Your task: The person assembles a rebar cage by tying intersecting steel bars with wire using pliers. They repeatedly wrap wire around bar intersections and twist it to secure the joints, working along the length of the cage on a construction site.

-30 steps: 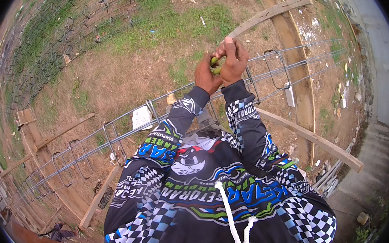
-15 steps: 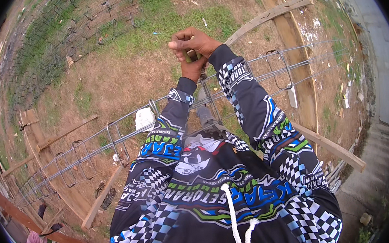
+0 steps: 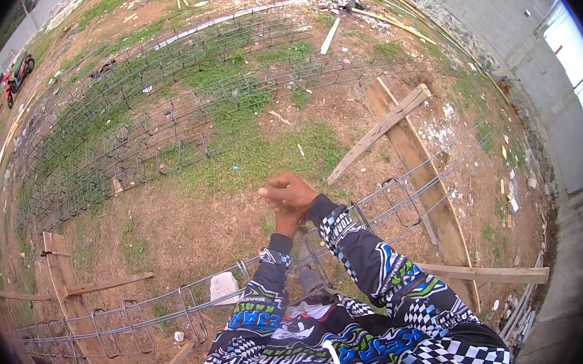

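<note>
My two hands meet in front of me, above the steel rebar cage (image 3: 197, 287) that runs across the view at knee height. My right hand (image 3: 292, 191) lies over the left, its fingers curled and its thumb pointing left. What it closes on, if anything, is hidden. Only the wrist and back part of my left hand (image 3: 286, 220) show; its fingers are covered by the right. Square stirrups are spaced along the cage's long bars. A white block (image 3: 224, 288) lies beside the cage, left of my left forearm.
Wooden supports stand at both ends: a board (image 3: 73, 298) at left and a plank (image 3: 431, 190) at right. A loose timber (image 3: 381, 132) slants across the right plank. More rebar cages (image 3: 161, 117) lie on the grass ahead. A grey wall (image 3: 493, 32) bounds the right side.
The view has tilted up, showing more ground, the wall and a parked motorbike ahead. My hands stay together, lower in the picture, with the left fingers now covered.
</note>
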